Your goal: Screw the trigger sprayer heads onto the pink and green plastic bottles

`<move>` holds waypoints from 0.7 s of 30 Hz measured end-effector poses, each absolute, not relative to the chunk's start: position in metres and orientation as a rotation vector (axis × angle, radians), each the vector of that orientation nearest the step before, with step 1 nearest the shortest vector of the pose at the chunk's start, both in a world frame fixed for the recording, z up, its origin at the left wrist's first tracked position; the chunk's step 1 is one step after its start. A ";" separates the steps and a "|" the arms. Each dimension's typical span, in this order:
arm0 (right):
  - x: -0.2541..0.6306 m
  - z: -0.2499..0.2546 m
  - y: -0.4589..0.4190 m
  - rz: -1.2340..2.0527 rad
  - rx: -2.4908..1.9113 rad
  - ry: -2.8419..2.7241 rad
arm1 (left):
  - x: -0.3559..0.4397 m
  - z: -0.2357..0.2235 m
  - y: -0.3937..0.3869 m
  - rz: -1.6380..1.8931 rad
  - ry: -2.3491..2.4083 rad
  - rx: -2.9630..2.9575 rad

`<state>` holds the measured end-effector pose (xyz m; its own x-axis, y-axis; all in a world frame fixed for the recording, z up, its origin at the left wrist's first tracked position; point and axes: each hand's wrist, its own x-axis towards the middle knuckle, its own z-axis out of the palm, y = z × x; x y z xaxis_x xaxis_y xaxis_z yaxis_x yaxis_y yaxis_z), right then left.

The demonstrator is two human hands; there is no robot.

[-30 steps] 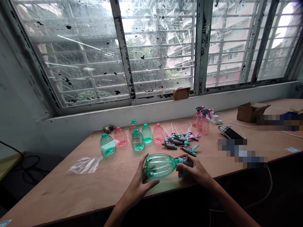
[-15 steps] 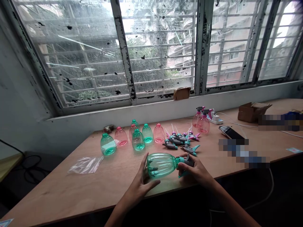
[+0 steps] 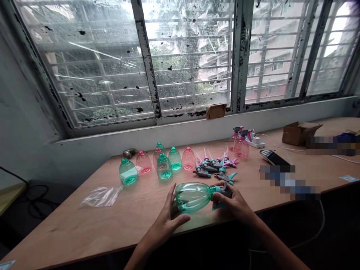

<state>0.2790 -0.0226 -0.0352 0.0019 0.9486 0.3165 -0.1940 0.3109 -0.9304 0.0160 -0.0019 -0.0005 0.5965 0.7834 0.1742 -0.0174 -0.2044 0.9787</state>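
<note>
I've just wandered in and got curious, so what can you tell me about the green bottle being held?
The green bottle looks like see-through plastic, with a rounded, ribbed body narrowing to a neck fitted with a grey and teal spray head. It is held sideways over the table, near its front edge. The left hand cups the base end; the right hand grips the spray head. How tightly that is screwed on can't be told.

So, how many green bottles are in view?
5: the held bottle, the leftmost bottle, and three close together: a front bottle, one bottle to its right, and a rear bottle, partly hidden.
</note>
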 end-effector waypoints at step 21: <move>0.279 -0.035 -0.024 1.128 -0.825 -1.264 | 0.016 -0.001 -0.003 0.873 0.673 1.664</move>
